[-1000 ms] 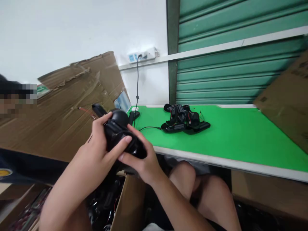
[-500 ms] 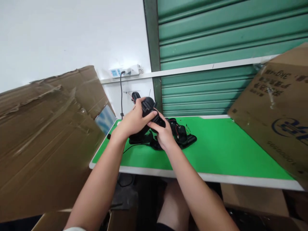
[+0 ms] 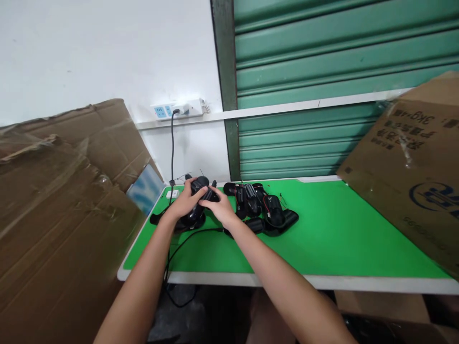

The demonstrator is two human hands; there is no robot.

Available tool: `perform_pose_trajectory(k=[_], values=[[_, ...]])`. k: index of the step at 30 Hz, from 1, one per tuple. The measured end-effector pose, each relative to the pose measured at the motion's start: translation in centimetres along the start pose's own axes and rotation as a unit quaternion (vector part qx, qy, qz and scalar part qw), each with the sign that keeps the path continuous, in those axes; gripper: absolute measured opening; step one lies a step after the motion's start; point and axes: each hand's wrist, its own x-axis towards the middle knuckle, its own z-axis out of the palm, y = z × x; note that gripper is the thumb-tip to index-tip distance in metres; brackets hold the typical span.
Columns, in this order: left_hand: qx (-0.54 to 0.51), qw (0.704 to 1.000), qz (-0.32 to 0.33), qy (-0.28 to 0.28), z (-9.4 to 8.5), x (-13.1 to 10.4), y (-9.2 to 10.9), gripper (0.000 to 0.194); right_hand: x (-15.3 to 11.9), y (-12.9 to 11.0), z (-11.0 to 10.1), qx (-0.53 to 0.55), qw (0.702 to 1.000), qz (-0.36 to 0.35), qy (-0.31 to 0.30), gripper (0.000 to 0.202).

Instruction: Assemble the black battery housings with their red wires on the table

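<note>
Both hands are at the left part of the green table top [image 3: 344, 229]. My left hand [image 3: 183, 201] grips a black plastic device [image 3: 201, 183] from its left side, thumb across the top. From the right, my right hand [image 3: 220, 206] closes on the same device, its thumb near the left one. Thin wires stick up behind it; its underside is hidden by my hands. Just below lies another black curved part [image 3: 194, 219]. To the right of my hands, several black rounded housings [image 3: 274, 210] with red and black wires lie in a cluster.
A black cable [image 3: 195, 234] runs over the table and hangs past its front edge. Another cord drops from the power strip [image 3: 179, 110] on the wall. Large cardboard boxes stand at the left [image 3: 64, 205] and right [image 3: 405, 167]. Behind is a green roller shutter [image 3: 287, 143].
Both hands have moved down and left with the black device, lowering it toward the table's left side. More of the cluster of housings now shows. The view has shifted slightly.
</note>
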Motion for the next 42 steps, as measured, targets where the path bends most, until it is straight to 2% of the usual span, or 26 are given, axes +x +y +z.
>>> perform_pose_trajectory(k=[5,10,17,22,26,30,33,35,37,38,40,42], values=[[-0.046,0.998,-0.038,0.016,1.7,0.5,-3.1,0.072,0.5,1.1,-0.2,-0.103,0.994,0.027,-0.020,0.056],[-0.056,0.997,-0.042,0.024,2.8,0.8,-4.5,0.073,1.0,0.9,-1.3,-0.190,0.980,0.039,-0.047,0.040],[-0.045,0.998,-0.047,0.009,2.9,1.4,-3.8,0.085,0.9,-0.7,-2.9,-0.293,0.955,0.033,-0.020,0.059],[-0.050,0.998,-0.036,0.009,3.7,0.9,-2.9,0.086,0.3,-1.0,-3.9,-0.338,0.941,0.010,-0.016,0.066],[-0.066,0.998,-0.018,0.019,5.0,-0.1,-2.7,0.086,-0.5,-1.2,-3.7,-0.373,0.927,-0.041,-0.017,0.069],[-0.021,0.997,0.022,0.076,6.5,-1.0,-2.8,0.090,-2.5,-2.2,-4.3,-0.412,0.903,-0.118,-0.010,0.065],[0.076,0.993,0.035,0.077,7.0,-1.3,-2.2,0.093,-4.6,-3.3,-7.8,-0.436,0.875,-0.204,0.050,0.049],[0.157,0.986,0.014,0.056,7.1,-1.5,-1.3,0.093,-6.1,-4.0,-11.8,-0.444,0.858,-0.209,0.154,0.035],[0.235,0.971,-0.009,0.040,7.0,-1.6,-0.3,0.090,-7.1,-4.1,-16.3,-0.422,0.855,-0.119,0.276,0.028],[0.265,0.963,-0.014,0.037,7.0,-1.7,0.2,0.088,-7.5,-3.9,-18.4,-0.399,0.859,-0.056,0.314,0.030],[0.305,0.952,-0.015,0.035,7.0,-1.9,1.3,0.084,-8.0,-3.0,-21.7,-0.346,0.878,0.048,0.327,0.036],[0.328,0.944,-0.021,0.023,7.0,-2.3,2.3,0.081,-8.0,-1.8,-23.4,-0.299,0.900,0.106,0.300,0.040]])
